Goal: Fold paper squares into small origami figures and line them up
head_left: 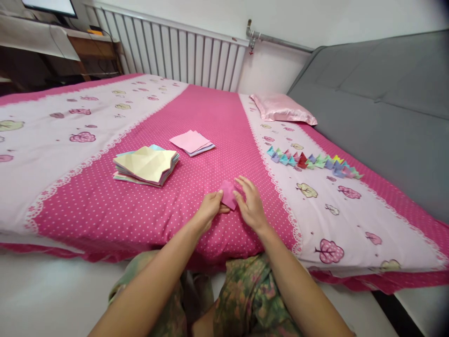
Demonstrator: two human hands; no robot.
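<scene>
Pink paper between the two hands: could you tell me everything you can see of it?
The pink paper is a small, plain, four-cornered piece, turned with its corners askew. It looks thin and matte, perhaps folded, though creases are too small to make out. The left hand pinches its left side, thumb on top and fingers underneath; the right hand, fingers spread, has its thumb at the right edge. It sits over the dotted bedspread, near its front edge.

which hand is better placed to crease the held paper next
Probably the right hand: its fingers are extended, with the thumb at the right edge of the paper, while the left hand pinches the left edge, apparently steadying it.
</scene>
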